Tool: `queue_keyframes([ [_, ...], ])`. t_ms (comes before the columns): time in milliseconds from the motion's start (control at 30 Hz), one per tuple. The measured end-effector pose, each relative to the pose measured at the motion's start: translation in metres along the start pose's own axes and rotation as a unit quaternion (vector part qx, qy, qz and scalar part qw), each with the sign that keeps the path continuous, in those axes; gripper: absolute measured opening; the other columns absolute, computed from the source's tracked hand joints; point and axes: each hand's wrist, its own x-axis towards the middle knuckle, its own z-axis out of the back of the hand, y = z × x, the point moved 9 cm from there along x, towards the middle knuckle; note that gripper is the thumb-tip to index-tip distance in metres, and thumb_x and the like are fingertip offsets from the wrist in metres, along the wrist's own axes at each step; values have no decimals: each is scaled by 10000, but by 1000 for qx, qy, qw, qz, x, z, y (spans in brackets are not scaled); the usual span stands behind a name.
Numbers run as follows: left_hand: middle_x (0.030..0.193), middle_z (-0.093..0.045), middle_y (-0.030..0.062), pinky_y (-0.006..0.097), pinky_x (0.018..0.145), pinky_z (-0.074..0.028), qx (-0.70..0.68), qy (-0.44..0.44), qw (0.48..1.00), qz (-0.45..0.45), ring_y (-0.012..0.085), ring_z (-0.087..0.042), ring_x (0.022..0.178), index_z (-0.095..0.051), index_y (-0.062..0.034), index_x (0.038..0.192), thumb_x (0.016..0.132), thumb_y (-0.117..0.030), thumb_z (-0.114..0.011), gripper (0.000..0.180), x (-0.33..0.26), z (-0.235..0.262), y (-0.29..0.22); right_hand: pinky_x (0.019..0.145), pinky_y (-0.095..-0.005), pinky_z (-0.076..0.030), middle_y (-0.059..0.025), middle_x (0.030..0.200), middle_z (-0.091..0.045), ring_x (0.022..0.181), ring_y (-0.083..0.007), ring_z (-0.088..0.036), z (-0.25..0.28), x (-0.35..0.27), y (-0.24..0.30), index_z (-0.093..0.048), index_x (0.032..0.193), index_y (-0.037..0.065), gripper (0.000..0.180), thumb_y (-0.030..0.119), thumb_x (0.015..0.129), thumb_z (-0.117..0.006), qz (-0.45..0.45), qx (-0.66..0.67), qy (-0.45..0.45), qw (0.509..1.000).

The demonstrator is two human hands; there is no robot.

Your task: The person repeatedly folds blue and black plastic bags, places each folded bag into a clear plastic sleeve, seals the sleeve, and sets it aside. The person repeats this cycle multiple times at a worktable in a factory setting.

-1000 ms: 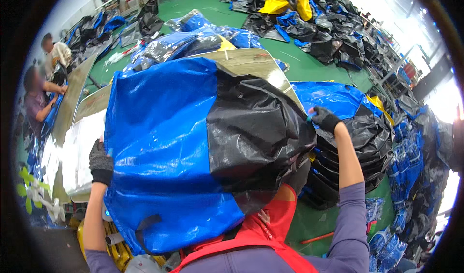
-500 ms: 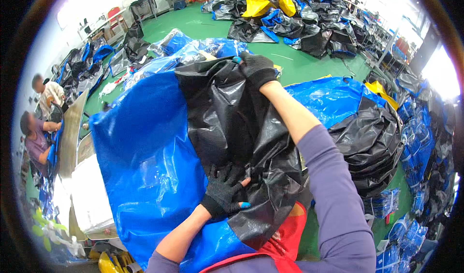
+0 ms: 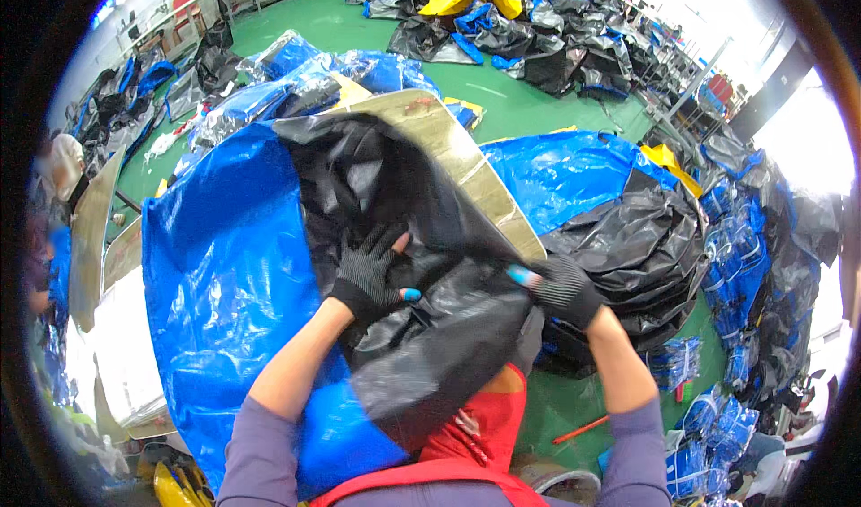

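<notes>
A large blue and black plastic sheet (image 3: 224, 274), glossy and creased, lies over the table in front of me; it looks like a bag or cover, though its full shape is unclear. My left hand (image 3: 369, 274), in a dark dotted fingertip-free glove, rests on the black part with its fingers apart. At the right edge of that black part, my right hand (image 3: 567, 292) is closed on the material, thumb and fingers pinching the rim. Blue wrapping shows on a fingertip of each hand. Black folds bunch up between the two hands.
A bare strip of the worn table (image 3: 439, 139) shows beyond the sheet. To the right stands a heap of blue and black sheets (image 3: 628, 265); bundled blue packs (image 3: 708, 444) lie at lower right. More piles (image 3: 538, 31) cover the green floor (image 3: 314, 27). A blurred person (image 3: 58, 175) is at left.
My right hand has come from the sheet's far edge to its right side, folding the black part back toward me and baring some table. My left hand has slid farther up the black part.
</notes>
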Motion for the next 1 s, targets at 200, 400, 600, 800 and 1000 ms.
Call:
queue_keyframes([
  [200, 1446, -350, 226, 520, 1116, -199, 4, -32, 999, -8, 413, -316, 1334, -415, -139, 1396, 659, -619, -678, 918, 3, -25, -15, 711, -445, -505, -182, 834, -651, 786, -339, -650, 60, -36, 106, -618, 1127, 73, 408, 311, 798, -656, 227, -277, -240, 902],
  [400, 1213, -562, 207, 473, 961, -415, -208, -26, 977, -26, 413, -526, 1106, -587, -86, 1163, 769, -207, -660, 419, -26, 22, 13, 1010, -467, -375, -202, 1267, -525, 1181, -366, -496, -61, 69, 227, -480, 1316, 98, 632, 409, 788, -631, 511, -212, -109, 826],
  [600, 1354, -439, 284, 497, 1050, -332, 332, -366, 717, 492, 425, -412, 1268, -414, 0, 1361, 805, -549, -586, 800, -260, 217, 285, 1125, -520, -210, -222, 1442, -352, 1335, -429, -317, -88, 139, 101, -296, 1459, 109, 826, 401, 788, -679, 478, -241, -188, 823],
  [800, 1293, -513, 277, 419, 994, -415, -39, -297, 826, 477, 395, -510, 1194, -358, 17, 1395, 799, -528, -609, 845, -247, 198, 432, 1118, -531, -220, -235, 1432, -359, 1334, -430, -324, -96, 146, 95, -322, 1447, 103, 813, 416, 783, -671, 463, -254, -189, 828],
  [1000, 1198, -572, 225, 415, 973, -427, 154, -310, 862, 371, 362, -536, 1125, -485, -17, 1262, 860, -315, -571, 508, -172, 241, 458, 1121, -527, -227, -214, 1448, -355, 1341, -427, -320, -85, 139, 101, -363, 1427, 108, 787, 372, 769, -705, 478, -219, -190, 829],
])
